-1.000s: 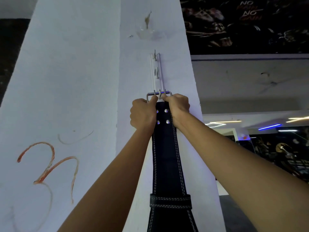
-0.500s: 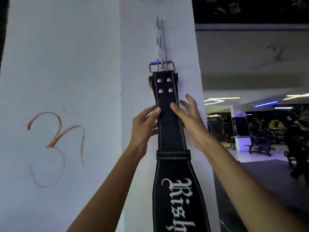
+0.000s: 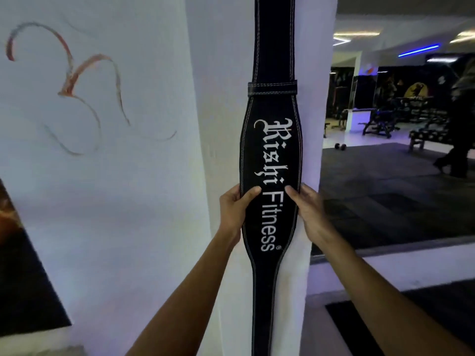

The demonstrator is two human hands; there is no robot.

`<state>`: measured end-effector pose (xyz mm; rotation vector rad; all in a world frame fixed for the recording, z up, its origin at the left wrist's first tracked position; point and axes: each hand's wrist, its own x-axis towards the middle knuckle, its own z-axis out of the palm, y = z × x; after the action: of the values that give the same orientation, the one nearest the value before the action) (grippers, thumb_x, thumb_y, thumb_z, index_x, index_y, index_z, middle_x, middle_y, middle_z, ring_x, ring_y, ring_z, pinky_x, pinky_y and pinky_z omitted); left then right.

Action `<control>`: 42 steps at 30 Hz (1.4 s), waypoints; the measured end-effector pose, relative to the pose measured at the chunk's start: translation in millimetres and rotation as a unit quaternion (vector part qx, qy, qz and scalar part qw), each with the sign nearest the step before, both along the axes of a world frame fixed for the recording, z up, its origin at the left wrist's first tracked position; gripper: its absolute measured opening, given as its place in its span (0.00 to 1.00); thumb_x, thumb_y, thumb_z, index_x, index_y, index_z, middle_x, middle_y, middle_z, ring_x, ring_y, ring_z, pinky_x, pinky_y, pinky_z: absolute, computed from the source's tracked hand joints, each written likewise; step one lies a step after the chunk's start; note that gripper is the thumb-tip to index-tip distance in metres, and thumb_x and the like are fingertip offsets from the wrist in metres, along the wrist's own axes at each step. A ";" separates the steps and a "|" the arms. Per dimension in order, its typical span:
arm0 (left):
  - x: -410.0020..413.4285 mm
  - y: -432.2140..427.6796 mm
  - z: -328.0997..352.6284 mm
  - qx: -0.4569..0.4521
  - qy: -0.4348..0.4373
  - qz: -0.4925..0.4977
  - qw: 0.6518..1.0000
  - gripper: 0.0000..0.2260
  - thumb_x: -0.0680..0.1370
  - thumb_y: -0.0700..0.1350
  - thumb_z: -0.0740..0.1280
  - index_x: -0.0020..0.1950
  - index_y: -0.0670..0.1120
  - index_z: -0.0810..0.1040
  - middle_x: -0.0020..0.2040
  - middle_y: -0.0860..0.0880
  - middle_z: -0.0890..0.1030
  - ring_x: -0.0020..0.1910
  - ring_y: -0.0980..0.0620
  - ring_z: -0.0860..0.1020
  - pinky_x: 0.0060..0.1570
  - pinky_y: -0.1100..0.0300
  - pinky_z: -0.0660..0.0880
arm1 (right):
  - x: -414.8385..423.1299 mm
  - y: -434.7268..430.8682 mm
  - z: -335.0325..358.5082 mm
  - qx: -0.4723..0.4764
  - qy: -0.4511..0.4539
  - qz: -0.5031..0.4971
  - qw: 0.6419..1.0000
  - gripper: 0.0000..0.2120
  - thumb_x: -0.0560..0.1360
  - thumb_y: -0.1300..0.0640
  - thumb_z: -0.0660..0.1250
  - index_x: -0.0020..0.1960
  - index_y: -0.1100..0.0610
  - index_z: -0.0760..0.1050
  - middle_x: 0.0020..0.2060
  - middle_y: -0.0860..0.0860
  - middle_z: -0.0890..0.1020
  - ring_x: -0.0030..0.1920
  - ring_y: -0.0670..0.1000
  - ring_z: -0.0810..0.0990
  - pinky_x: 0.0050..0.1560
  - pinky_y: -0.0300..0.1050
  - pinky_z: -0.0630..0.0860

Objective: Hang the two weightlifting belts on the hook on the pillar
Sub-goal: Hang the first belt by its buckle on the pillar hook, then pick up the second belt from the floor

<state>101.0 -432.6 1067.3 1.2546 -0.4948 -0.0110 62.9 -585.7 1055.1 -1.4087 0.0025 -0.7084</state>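
Note:
A black weightlifting belt (image 3: 272,155) with white stitching and white lettering hangs straight down the front face of the white pillar (image 3: 221,98). Its top, the buckle and the hook are above the frame and hidden. My left hand (image 3: 235,209) grips the belt's left edge at its wide middle part, thumb on the front. My right hand (image 3: 307,209) grips the right edge at the same height, thumb on the front. Only one belt is in view.
The pillar's left face (image 3: 102,176) carries a reddish scribble (image 3: 72,80). To the right lies a dark gym floor mat (image 3: 385,191) with benches (image 3: 380,122), a dumbbell (image 3: 340,146) and a person's legs (image 3: 455,155) at the far right.
My view has dropped, so the hook and buckle left the frame. Both hands slid down from the buckle to the belt's wide lettered part and closed on its edges.

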 end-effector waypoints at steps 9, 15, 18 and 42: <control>-33.7 35.2 -94.7 0.146 0.068 0.042 0.986 0.17 0.73 0.47 0.71 0.61 0.43 0.77 0.57 0.51 0.80 0.56 0.55 0.76 0.57 0.62 0.73 | -60.8 26.7 -67.8 0.019 0.124 -0.112 0.986 0.19 0.74 0.57 0.67 0.63 0.62 0.71 0.53 0.50 0.78 0.54 0.44 0.77 0.58 0.38 0.73; -97.6 96.4 -225.9 0.320 0.171 0.023 0.932 0.18 0.73 0.45 0.72 0.60 0.40 0.77 0.57 0.45 0.80 0.58 0.47 0.77 0.57 0.58 0.71 | -144.1 59.8 -219.6 0.003 0.375 -0.117 0.920 0.41 0.57 0.23 0.62 0.47 0.60 0.75 0.44 0.53 0.78 0.46 0.51 0.74 0.52 0.45 0.67; -137.2 127.0 -277.6 0.344 0.238 0.005 0.908 0.17 0.74 0.41 0.70 0.61 0.38 0.76 0.56 0.42 0.80 0.52 0.49 0.77 0.47 0.60 0.72 | -172.9 90.3 -260.9 -0.007 0.479 -0.020 0.878 0.30 0.75 0.43 0.61 0.58 0.72 0.74 0.57 0.69 0.78 0.55 0.62 0.78 0.56 0.53 0.71; -225.6 356.6 -522.7 0.414 0.497 0.007 0.763 0.09 0.76 0.43 0.66 0.53 0.41 0.81 0.46 0.45 0.80 0.47 0.50 0.77 0.44 0.59 0.70 | -197.0 322.2 -493.2 0.120 0.701 0.173 0.682 0.19 0.80 0.54 0.56 0.64 0.65 0.71 0.64 0.59 0.76 0.66 0.59 0.72 0.54 0.44 0.67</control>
<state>-124.6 -76.0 544.6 1.8756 0.5392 -0.9366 -134.1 -263.5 561.9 -1.3180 0.9771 0.8054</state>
